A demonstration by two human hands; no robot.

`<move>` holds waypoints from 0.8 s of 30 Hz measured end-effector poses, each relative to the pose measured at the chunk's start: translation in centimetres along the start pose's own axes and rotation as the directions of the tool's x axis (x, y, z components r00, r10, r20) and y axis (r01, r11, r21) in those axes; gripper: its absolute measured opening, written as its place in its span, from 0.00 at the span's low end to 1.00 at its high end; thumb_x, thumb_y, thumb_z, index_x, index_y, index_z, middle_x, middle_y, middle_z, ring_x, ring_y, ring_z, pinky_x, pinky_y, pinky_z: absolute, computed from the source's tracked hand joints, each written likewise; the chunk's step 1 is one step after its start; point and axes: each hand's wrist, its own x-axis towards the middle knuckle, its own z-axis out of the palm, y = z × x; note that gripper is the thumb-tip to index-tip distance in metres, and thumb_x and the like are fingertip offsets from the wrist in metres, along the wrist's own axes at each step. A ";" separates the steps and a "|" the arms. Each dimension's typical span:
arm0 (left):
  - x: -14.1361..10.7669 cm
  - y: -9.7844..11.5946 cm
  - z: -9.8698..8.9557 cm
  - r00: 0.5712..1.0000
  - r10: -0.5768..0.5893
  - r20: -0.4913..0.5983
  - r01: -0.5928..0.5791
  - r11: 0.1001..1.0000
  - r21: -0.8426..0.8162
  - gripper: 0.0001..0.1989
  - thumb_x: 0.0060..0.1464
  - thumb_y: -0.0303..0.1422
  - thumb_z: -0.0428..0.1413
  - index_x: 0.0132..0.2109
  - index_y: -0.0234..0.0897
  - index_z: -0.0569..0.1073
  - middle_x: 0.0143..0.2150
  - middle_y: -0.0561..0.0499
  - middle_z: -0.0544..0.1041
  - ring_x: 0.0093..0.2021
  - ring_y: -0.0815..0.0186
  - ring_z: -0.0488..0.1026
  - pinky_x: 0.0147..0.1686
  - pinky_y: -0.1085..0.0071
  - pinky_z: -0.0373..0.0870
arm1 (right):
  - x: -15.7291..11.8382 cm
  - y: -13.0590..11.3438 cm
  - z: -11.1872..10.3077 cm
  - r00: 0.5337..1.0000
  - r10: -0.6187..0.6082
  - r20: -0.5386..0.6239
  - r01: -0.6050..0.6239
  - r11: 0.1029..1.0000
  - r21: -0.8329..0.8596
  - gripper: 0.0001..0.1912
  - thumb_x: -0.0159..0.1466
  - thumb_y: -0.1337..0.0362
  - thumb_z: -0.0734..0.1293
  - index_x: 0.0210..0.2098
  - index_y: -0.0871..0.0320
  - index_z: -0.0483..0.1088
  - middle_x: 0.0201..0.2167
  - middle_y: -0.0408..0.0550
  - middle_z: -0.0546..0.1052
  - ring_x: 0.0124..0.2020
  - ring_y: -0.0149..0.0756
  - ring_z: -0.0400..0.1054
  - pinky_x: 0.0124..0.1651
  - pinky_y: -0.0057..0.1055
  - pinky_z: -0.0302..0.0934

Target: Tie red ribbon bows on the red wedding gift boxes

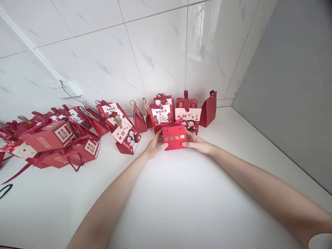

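Note:
A small red gift box with gold characters on its front and a dark red ribbon on top is between my two hands. My left hand grips its left side, thumb on the front face. On its right side my right hand holds it the same way. Just behind it stand a red and white gift box with a ribbon loop and a pink-topped gift box with a cartoon couple, partly hidden by the held box.
Several red gift boxes are heaped at the left on the white table. A tent-shaped box stands left of my hands; a plain red one stands at right. Behind are a tiled wall and a socket with a cable.

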 end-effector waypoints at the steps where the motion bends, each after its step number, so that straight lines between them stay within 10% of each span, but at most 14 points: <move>1: 0.0 0.0 0.0 1.000 0.003 -0.007 -0.003 1.000 -0.004 0.46 0.50 0.55 0.57 0.69 0.39 0.52 0.50 0.41 0.73 0.53 0.51 0.69 0.57 0.51 0.61 | 0.0 -0.1 0.0 1.000 0.002 0.003 -0.002 1.000 -0.002 0.43 0.61 0.55 0.73 0.69 0.49 0.49 0.64 0.49 0.62 0.65 0.46 0.56 0.66 0.46 0.54; 24: -0.1 0.6 0.6 0.997 0.002 -0.081 0.004 0.997 0.072 0.39 0.55 0.53 0.53 0.67 0.38 0.57 0.51 0.44 0.74 0.49 0.55 0.71 0.54 0.59 0.66 | 0.0 0.2 -0.4 0.999 0.038 -0.028 -0.039 0.999 -0.037 0.41 0.63 0.52 0.71 0.69 0.49 0.49 0.64 0.49 0.63 0.65 0.47 0.56 0.67 0.48 0.52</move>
